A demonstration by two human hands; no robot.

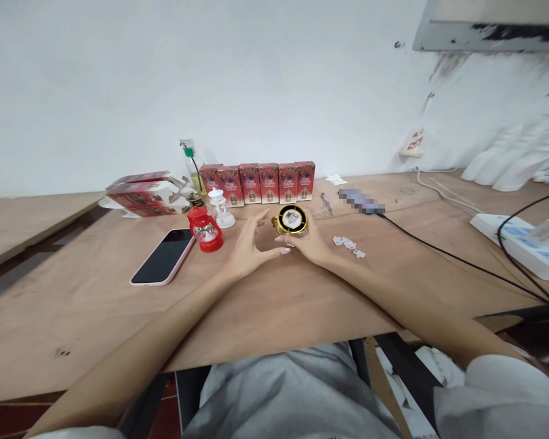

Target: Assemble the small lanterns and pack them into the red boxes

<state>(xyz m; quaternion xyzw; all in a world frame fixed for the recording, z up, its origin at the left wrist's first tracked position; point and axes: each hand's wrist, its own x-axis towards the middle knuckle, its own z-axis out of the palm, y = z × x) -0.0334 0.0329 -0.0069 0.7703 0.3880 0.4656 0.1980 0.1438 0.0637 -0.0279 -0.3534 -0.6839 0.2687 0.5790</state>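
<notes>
My right hand (313, 242) is closed around a small gold lantern (293, 218), whose round black-and-white underside faces me. Beside it on the left, my left hand (251, 244) is open, thumb and fingers apart, with a gap between it and the lantern. A red lantern (205, 230) stands upright left of my left hand, and just behind that is a white lantern (220, 209). Small white tabs (348, 242) lie on the table right of my right hand.
Several red boxes (269, 183) stand in a row near the wall. A phone (165, 256) lies at the left, below an open red carton (146, 194). A bottle (194, 167), a screwdriver (327, 203), a cabled device (360, 200) and a power strip (521, 241) are also there.
</notes>
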